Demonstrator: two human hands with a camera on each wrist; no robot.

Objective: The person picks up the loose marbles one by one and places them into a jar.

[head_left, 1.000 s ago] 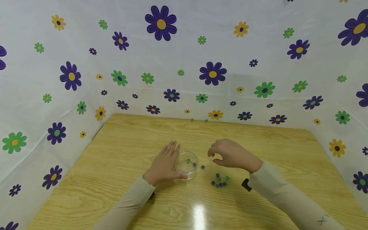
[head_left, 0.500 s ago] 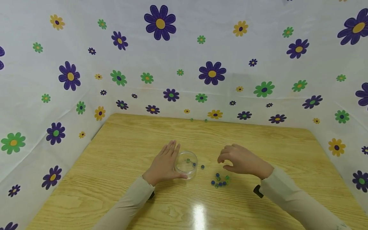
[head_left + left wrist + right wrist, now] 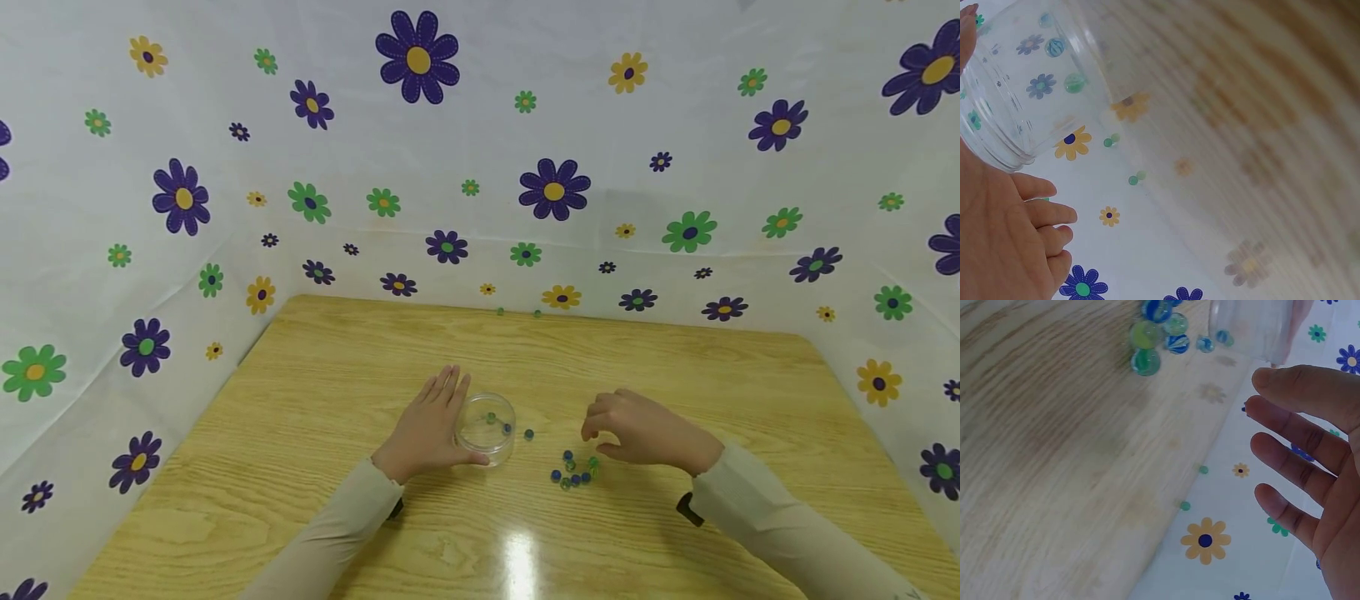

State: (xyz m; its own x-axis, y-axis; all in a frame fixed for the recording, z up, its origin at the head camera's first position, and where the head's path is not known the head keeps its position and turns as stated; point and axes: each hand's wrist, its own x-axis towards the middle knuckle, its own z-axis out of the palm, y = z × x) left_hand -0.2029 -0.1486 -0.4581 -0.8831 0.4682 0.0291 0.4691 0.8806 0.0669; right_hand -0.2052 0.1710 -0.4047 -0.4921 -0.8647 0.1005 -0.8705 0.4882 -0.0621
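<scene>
A clear, round, open-topped jar (image 3: 501,454) stands on the table, with a few green and blue marbles (image 3: 491,418) seen through it. My left hand (image 3: 426,432) lies against its left side, fingers straight and pointing away, thumb along the front. The left wrist view shows the jar's rim close to that palm. To the right, my right hand (image 3: 643,429) hovers above the table, fingers loosely bent and apart. Nothing sits between its thumb and fingers in the right wrist view. Just below its fingertips lies a loose cluster of blue and green marbles (image 3: 576,481).
One blue marble (image 3: 528,434) lies alone between the jar and the right hand. Two small green marbles (image 3: 537,313) sit at the table's far edge, against the white flowered cloth (image 3: 465,150) that surrounds the wooden table (image 3: 337,350).
My right hand has drawn away from the jar, to the right and slightly nearer, over to the cluster's right side. The left hand, the jar and the marbles stay where they were.
</scene>
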